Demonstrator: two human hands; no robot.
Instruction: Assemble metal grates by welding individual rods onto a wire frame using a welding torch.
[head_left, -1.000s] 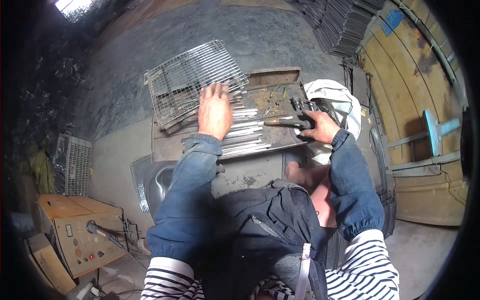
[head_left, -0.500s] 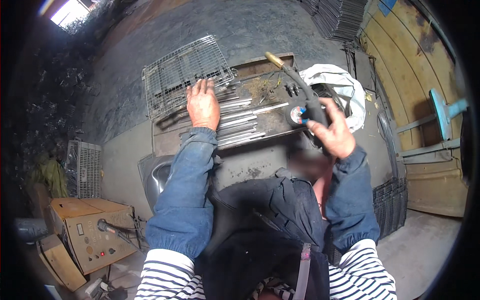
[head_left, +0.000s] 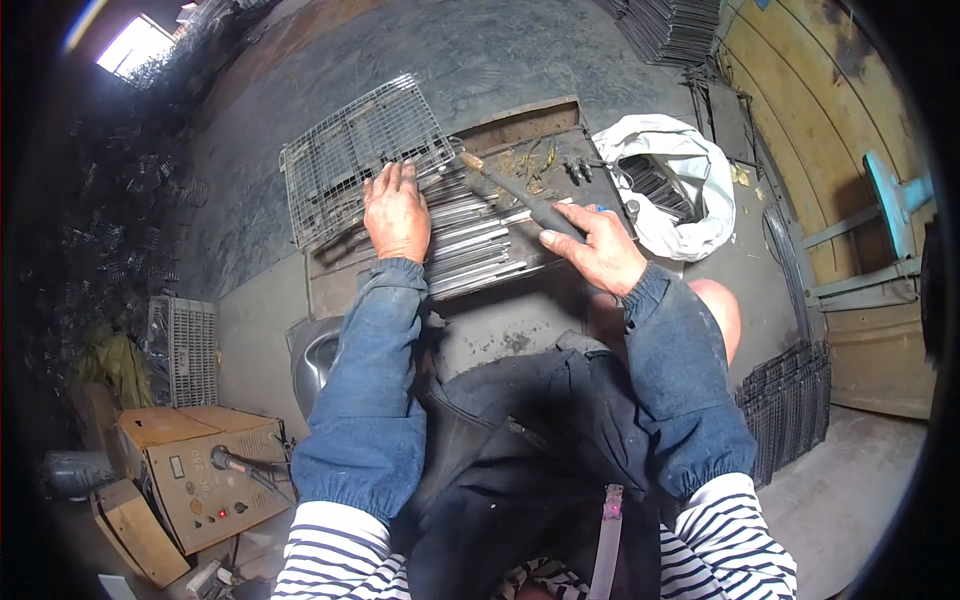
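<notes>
Left hand (head_left: 398,215): laid palm down, unclenched and stretched out across the near edge of the grid.

Right hand (head_left: 598,245): closed around the torch, seen from the back.

Torch (head_left: 545,213): gripped in the right hand and angled forward to its left, with the coppery nozzle (head_left: 469,159) ending close to the grid's right corner, ahead and to the right of the left hand; contact with metal too fine to tell.

Grid (head_left: 345,140): set under and ahead of the left hand, made of crossed wires, tilted at an angle to the rods.

Rods (head_left: 470,247): lined up side by side between the hands, straight and pale, pointing from the left hand toward the right.

Surface (head_left: 335,287): stretched beneath both hands, dark and worn, strewn with yellowish bits (head_left: 540,163) ahead of the right hand.

Small dark pieces (head_left: 578,172): grouped just ahead of the right hand.

Sack (head_left: 695,238): white, gaping open to the right of the right hand, loaded with dark strips (head_left: 655,190).

Sleeves (head_left: 370,400): blue, pulled over both forearms behind the hands, above striped cuffs (head_left: 335,540).

Welder (head_left: 215,475): boxy and tan, placed well behind and to the left of the left hand, lit by a red lamp (head_left: 222,513).

Dark panels (head_left: 788,415): stacked behind and to the right of the right hand.
</notes>
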